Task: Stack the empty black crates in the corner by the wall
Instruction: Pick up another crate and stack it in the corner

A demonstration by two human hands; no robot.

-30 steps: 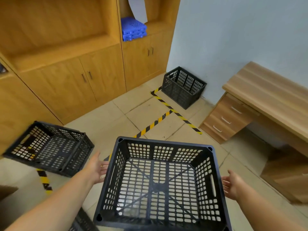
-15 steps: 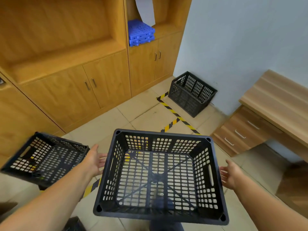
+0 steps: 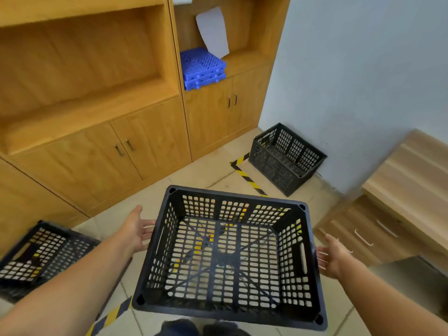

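I carry an empty black perforated crate (image 3: 228, 258) in front of me, held level above the floor. My left hand (image 3: 134, 229) presses flat against its left side and my right hand (image 3: 333, 259) presses against its right side, fingers under the walls. A second empty black crate (image 3: 286, 157) sits on the floor in the corner, against the pale blue wall and beside the cabinet. A third black crate (image 3: 36, 253) lies on the floor at the lower left, blurred.
Wooden cabinets (image 3: 126, 151) line the left and far side, with blue plastic trays (image 3: 202, 67) on a shelf. A wooden desk with drawers (image 3: 388, 209) stands at the right. Yellow-black floor tape (image 3: 247, 177) runs toward the corner crate. My shoes (image 3: 194, 328) show at the bottom.
I have stepped forward with the held crate; the corner crate appears nearer and the left floor crate has slid back toward the lower left. My hands keep the same hold.
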